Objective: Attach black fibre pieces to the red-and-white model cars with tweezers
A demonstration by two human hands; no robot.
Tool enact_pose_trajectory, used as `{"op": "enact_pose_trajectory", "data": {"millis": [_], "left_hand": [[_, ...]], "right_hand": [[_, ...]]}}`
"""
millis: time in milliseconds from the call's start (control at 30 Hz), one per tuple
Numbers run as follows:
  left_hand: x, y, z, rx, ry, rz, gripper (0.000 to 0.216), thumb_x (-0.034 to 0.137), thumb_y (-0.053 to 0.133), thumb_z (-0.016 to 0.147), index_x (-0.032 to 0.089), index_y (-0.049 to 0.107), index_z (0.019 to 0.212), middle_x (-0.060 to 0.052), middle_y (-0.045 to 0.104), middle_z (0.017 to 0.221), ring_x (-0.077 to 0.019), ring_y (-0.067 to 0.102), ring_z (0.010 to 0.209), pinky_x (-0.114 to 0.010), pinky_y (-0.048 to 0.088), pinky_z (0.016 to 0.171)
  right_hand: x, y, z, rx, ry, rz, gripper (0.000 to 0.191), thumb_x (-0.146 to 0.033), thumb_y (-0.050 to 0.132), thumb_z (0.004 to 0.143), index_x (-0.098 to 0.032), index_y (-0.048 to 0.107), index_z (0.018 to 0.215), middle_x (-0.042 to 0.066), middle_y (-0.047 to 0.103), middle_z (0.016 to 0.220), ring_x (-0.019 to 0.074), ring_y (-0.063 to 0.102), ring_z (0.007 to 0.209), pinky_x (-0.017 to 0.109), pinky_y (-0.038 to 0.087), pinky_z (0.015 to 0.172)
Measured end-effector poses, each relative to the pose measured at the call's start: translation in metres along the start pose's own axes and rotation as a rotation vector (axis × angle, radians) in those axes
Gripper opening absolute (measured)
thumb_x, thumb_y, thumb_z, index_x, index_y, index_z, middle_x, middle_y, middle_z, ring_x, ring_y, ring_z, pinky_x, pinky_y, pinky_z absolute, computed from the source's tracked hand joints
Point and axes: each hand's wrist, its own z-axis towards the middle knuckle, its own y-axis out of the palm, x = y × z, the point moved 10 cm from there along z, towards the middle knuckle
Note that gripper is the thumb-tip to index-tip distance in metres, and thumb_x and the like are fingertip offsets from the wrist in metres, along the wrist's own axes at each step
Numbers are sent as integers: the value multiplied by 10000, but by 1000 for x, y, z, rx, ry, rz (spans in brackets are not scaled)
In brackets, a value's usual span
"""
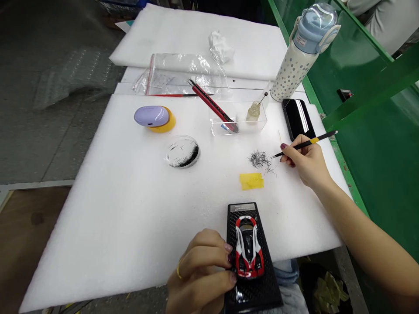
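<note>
My left hand (199,272) grips the left side of a black display base (258,288) at the near edge of the white foam pad (131,209). A small red, white and black model car (248,246) sits on that base. My right hand (303,161) pinches a thin black tool with a yellow band (307,143). Its tip points at a loose heap of tiny black slivers (260,160) on the foam. A yellow scrap (251,181) lies just below the heap.
A round clear dish of black slivers (182,151), a lilac and yellow case (154,117), a clear box (238,117) holding a red knife and small bottle, a black phone (297,118), a dotted water bottle (303,52), a plastic bag (183,74). Green frame at right.
</note>
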Motion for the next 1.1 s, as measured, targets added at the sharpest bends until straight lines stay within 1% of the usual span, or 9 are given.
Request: {"op": "enact_pose_trajectory", "data": {"millis": [100, 200, 433, 600, 733, 867, 967, 1033, 1100], "left_hand": [[6, 4, 5, -23, 49, -59, 185, 63, 530, 990, 114, 672, 883, -68, 606, 979, -176, 610, 898, -362, 530, 684], [6, 4, 7, 6, 35, -33, 190, 78, 535, 993, 122, 655, 852, -58, 608, 960, -167, 605, 863, -358, 525, 648], [10, 7, 13, 0, 56, -43, 236, 123, 511, 1029, 117, 605, 813, -46, 591, 956, -141, 587, 884, -327, 522, 667], [10, 8, 15, -16, 60, -45, 227, 121, 513, 1032, 114, 610, 828, -48, 590, 969, -142, 591, 902, -326, 523, 678], [10, 8, 16, -13, 60, -48, 238, 141, 520, 1035, 114, 599, 813, -44, 588, 962, -137, 588, 900, -321, 523, 679], [10, 9, 17, -12, 64, -50, 228, 133, 522, 1032, 114, 605, 820, -41, 589, 964, -135, 587, 897, -317, 521, 678], [9, 9, 14, -20, 56, -57, 218, 118, 520, 1031, 110, 615, 836, -44, 590, 975, -136, 587, 907, -319, 518, 688], [9, 8, 11, -31, 53, -70, 205, 109, 520, 1029, 105, 630, 856, -51, 594, 985, -146, 592, 922, -330, 522, 703], [7, 5, 8, -24, 34, -59, 192, 118, 532, 1026, 116, 648, 873, -49, 601, 982, -153, 598, 921, -339, 529, 713]], "right_hand": [[2, -2, 6, 49, 35, 29, 349, -324, 831, 730, -247, 493, 692, -19, 631, 519, 108, 535, 445, 246, 402, 420], [2, -6, 8, 104, 21, -12, 311, -259, 791, 744, -251, 485, 692, -25, 618, 501, 118, 539, 435, 248, 398, 407], [-1, -10, 5, 159, -28, -136, 293, -206, 751, 806, -260, 481, 709, -26, 620, 499, 129, 559, 419, 267, 386, 390], [-1, -12, 3, 201, 27, -153, 302, -168, 731, 809, -265, 462, 710, -34, 609, 488, 141, 573, 438, 293, 410, 442], [-3, -12, 2, 206, 32, -143, 300, -164, 730, 796, -268, 463, 705, -31, 612, 486, 150, 572, 444, 299, 396, 443], [1, -11, 3, 210, 71, -103, 297, -134, 720, 798, -262, 470, 702, -25, 608, 486, 147, 564, 447, 296, 400, 450], [4, -10, 3, 182, 79, -23, 314, -177, 764, 800, -256, 475, 708, -18, 622, 516, 132, 553, 445, 283, 408, 450], [3, -9, 2, 133, 48, 79, 330, -263, 825, 776, -249, 502, 711, -12, 643, 549, 122, 558, 460, 272, 414, 450], [0, -8, -1, 72, 12, 194, 375, -370, 900, 713, -244, 546, 714, -19, 644, 562, 120, 582, 490, 261, 419, 451]]}}
